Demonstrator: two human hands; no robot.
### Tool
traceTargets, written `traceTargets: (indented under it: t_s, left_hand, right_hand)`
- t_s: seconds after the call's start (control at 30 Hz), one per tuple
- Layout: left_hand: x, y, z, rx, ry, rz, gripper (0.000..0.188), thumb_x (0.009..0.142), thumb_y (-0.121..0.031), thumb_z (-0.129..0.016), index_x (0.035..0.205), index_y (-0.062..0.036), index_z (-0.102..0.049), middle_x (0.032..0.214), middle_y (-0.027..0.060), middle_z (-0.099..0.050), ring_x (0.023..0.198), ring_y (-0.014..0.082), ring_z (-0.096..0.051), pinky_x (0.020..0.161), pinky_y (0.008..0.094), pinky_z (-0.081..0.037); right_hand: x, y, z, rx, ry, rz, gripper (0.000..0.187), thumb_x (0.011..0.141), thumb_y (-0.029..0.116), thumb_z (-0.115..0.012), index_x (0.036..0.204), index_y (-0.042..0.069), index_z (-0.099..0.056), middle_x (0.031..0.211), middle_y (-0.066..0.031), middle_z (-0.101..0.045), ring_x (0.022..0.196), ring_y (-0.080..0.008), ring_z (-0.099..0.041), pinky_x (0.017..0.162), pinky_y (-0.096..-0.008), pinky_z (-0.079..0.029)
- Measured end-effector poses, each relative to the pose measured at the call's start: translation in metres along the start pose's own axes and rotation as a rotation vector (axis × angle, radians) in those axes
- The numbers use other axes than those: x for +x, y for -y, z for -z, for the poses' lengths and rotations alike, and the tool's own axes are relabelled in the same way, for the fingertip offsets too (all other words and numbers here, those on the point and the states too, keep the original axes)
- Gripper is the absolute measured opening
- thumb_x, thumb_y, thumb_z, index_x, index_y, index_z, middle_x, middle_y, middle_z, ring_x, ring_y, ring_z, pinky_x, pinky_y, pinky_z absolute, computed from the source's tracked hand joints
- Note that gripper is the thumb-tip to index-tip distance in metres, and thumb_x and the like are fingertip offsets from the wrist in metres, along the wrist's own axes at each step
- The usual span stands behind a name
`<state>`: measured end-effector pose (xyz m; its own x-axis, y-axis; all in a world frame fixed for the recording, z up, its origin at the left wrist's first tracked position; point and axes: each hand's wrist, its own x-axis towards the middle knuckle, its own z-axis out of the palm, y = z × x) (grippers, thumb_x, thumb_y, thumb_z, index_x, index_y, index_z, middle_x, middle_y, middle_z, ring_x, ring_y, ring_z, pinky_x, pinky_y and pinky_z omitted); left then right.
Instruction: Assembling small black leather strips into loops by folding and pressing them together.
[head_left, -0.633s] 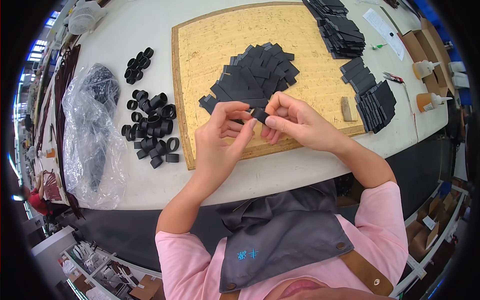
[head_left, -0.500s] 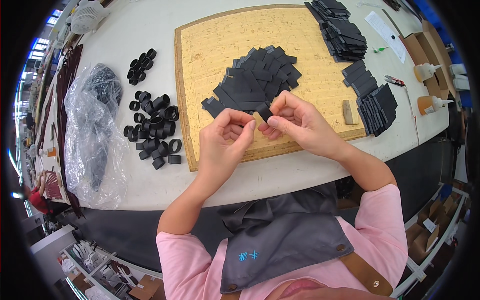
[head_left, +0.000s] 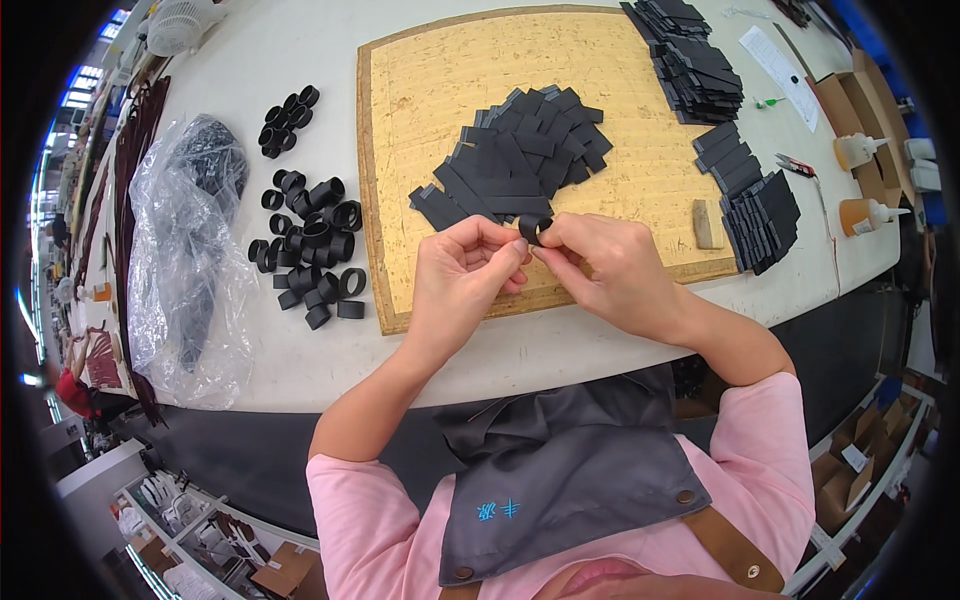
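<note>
In front of me a short black strip (head_left: 533,227) is bent into a loop between my two hands. My right hand (head_left: 612,268) pinches it between thumb and fingers. The fingers of my left hand (head_left: 462,272) are closed at its other side, with thumb and forefinger together; the ends of the strip are partly hidden by the fingertips. Just beyond my hands, a fanned heap of flat black strips (head_left: 520,150) lies on the tan board (head_left: 640,100). Many finished-looking black rings (head_left: 315,235) stand and lie in a loose group left of the board.
A small block (head_left: 707,225) sits at the board's right edge. Beyond it are stacked black strips (head_left: 762,222), red-handled snips (head_left: 795,165) and two glue bottles (head_left: 862,215). A clear plastic bag (head_left: 195,290) with dark contents lies at the left. A white fan (head_left: 182,27) stands far left.
My right hand has turned and come closer to my left, and the strip is now curled into a loop. My left fingertips have moved right to meet it.
</note>
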<state>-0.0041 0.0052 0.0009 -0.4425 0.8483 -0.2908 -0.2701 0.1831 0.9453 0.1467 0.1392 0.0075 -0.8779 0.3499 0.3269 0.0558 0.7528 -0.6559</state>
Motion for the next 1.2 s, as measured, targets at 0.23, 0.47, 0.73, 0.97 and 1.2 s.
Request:
traceTargets:
  t_s: [0.23,0.47,0.73,0.97,1.2]
  left_hand:
    - [0.001,0.005,0.004,0.071,0.026,-0.002,0.005,0.089,-0.002,-0.066,0.085,-0.001,-0.064,0.072,0.0007,-0.067,0.062,0.0029,-0.06,0.057,0.0189,-0.048]
    - [0.002,-0.002,0.01,0.01,0.021,0.029,0.004,0.092,-0.004,-0.068,0.093,-0.0002,-0.066,0.079,0.0021,-0.069,0.068,0.0052,-0.065,0.063,0.0201,-0.053]
    - [-0.002,-0.003,0.004,-0.089,0.065,-0.01,0.015,0.099,-0.012,-0.069,0.103,0.0021,-0.069,0.089,0.0051,-0.072,0.079,0.0085,-0.069,0.073,0.0239,-0.059]
    - [-0.001,0.003,0.002,-0.077,0.028,0.018,0.01,0.097,-0.009,-0.069,0.092,-0.0007,-0.067,0.081,0.0019,-0.07,0.073,0.005,-0.065,0.065,0.0203,-0.053]
    - [-0.001,0.006,0.003,0.016,0.043,-0.007,0.011,0.091,-0.001,-0.066,0.082,-0.0036,-0.06,0.074,-0.0044,-0.061,0.066,-0.0008,-0.051,0.058,0.0185,-0.041]
  right_hand:
    - [0.0,0.0,-0.001,-0.028,-0.022,0.099,0.01,0.089,0.006,-0.072,0.091,0.004,-0.062,0.078,-0.0101,-0.066,0.069,-0.0251,-0.068,0.058,-0.0362,-0.052]
    - [0.005,-0.011,0.01,0.571,0.133,-0.367,0.011,0.095,0.004,-0.072,0.092,0.0,-0.062,0.082,0.0018,-0.059,0.074,-0.0049,-0.058,0.066,-0.0221,-0.047]
    - [0.003,-0.013,0.004,0.464,0.057,-0.249,0.012,0.094,0.01,-0.074,0.092,0.002,-0.063,0.074,-0.0042,-0.065,0.066,-0.0091,-0.062,0.059,-0.0276,-0.049]
    - [0.001,-0.002,-0.002,0.029,-0.007,0.018,0.012,0.087,0.005,-0.073,0.09,0.005,-0.062,0.073,-0.0084,-0.064,0.063,-0.0217,-0.065,0.056,-0.0349,-0.05]
    - [0.002,-0.004,0.002,0.186,0.073,-0.061,0.012,0.088,0.006,-0.074,0.092,0.005,-0.063,0.072,-0.0059,-0.063,0.064,-0.0165,-0.062,0.056,-0.0319,-0.049]
